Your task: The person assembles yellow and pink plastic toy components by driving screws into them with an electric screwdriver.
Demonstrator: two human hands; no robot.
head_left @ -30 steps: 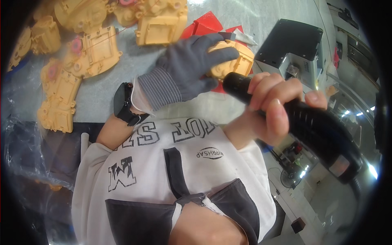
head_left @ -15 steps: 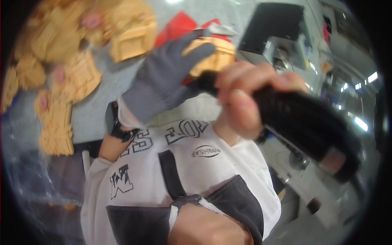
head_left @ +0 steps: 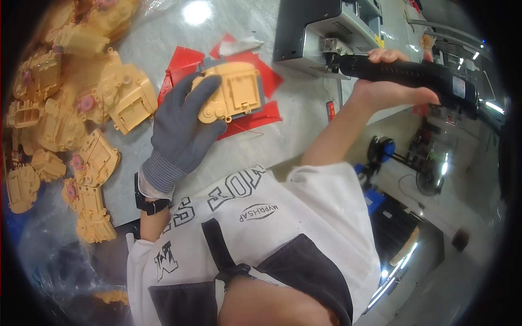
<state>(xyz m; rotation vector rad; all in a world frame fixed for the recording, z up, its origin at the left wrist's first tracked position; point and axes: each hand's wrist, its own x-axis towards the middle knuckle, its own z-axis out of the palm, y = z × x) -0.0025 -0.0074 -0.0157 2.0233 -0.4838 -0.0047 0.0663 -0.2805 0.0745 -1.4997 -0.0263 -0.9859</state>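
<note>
My left hand (head_left: 182,122), in a grey knitted glove, lies over the left side of a yellow plastic housing (head_left: 242,91) and grips it with thumb and fingers. The housing rests on a red and grey holder (head_left: 270,112) on the table. Out to the right, my bare right hand (head_left: 383,96) is wrapped round a black electric screwdriver (head_left: 416,73), which lies level. Its tip points left and meets the metal outlet at the front of a grey and black box, perhaps a screw feeder (head_left: 321,33); whether the tip carries a screw is too small to tell.
Several more yellow housings (head_left: 130,98) are heaped along the table's left side, some with pink round parts (head_left: 86,103). A crumpled white scrap (head_left: 239,46) lies behind the holder. A small red cylinder (head_left: 330,111) sits near the table's right edge. Clear plastic film (head_left: 51,271) hangs at lower left.
My right hand has carried the screwdriver away from the housing, up and to the right, to the box's outlet. My left hand still holds the housing at the holder. The view has shifted.
</note>
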